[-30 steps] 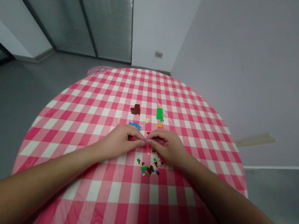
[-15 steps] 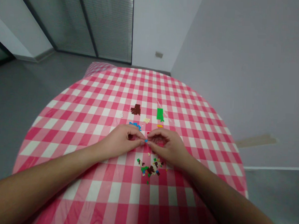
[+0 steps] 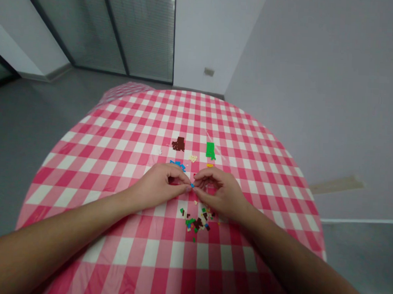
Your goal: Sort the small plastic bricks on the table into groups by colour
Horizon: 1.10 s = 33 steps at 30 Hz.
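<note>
A tiny blue building brick (image 3: 192, 185) is pinched at the fingertips of both hands, above the middle of the table. My left hand (image 3: 164, 183) grips it from the left between thumb and forefinger. From the other side my right hand (image 3: 221, 191) closes thumb and fingers on it. Just below the hands lies a mixed pile of small bricks (image 3: 198, 223) in green, brown, cream and blue. Beyond my left fingers are several blue bricks (image 3: 178, 165). A red piece (image 3: 195, 176) shows partly behind my right fingers.
Farther back lie brown bricks (image 3: 178, 144), a green group (image 3: 210, 150), cream pieces (image 3: 193, 158), a yellow piece (image 3: 210, 165) and faint white bits (image 3: 159, 151). Everything rests on a round table with a red-and-white checked cloth (image 3: 118, 250). A wall (image 3: 317, 105) stands at the right.
Both hands stay nearly in place, still pinching the blue brick, with only slight finger movement. The cloth's far left edge has shifted outward a little.
</note>
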### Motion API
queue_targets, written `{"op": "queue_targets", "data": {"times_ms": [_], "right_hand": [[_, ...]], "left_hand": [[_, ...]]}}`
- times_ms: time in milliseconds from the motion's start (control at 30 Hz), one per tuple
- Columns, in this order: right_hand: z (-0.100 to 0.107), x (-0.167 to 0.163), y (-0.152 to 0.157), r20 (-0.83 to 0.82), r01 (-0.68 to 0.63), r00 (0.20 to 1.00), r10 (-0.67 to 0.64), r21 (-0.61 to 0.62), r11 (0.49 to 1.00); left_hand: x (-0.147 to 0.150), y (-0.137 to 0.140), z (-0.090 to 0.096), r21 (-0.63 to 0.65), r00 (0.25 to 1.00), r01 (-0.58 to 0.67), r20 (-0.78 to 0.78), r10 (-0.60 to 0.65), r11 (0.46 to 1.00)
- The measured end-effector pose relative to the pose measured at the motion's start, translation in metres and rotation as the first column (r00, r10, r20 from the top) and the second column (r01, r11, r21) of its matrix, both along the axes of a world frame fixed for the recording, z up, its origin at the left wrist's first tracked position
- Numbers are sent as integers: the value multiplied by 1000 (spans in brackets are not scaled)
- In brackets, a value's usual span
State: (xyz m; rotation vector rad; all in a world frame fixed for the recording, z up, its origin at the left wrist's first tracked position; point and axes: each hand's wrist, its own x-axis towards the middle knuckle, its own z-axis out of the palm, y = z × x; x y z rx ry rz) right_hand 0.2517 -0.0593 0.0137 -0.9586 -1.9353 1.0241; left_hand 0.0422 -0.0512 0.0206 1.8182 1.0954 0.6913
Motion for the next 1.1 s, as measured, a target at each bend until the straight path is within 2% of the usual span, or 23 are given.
{"op": "queue_targets", "data": {"times_ms": [367,800,867,933,1000,1100], "right_hand": [[-8,-2,1,-78,43,996,-43,-2,999],[-10,-2,0,-115,43,992,-50,-66,997],[-10,-2,1,-106,97,989,-101,-49,994],[-9,-2,2,-83,153,984,-155,-27,988],[-8,-2,2,-66,181,981,-181,-16,983],[-7,-2,2,-52,190,980,-191,-20,982]], "left_hand": [[1,0,-5,67,999,-14,51,11,998],[-2,1,-1,197,999,2,-49,8,980],[-10,8,1,201,993,3,-118,21,980],[-21,17,4,149,965,6,-261,34,989],[-32,25,6,61,904,6,-428,21,998],[-43,34,7,62,808,-38,-585,67,997]]}}
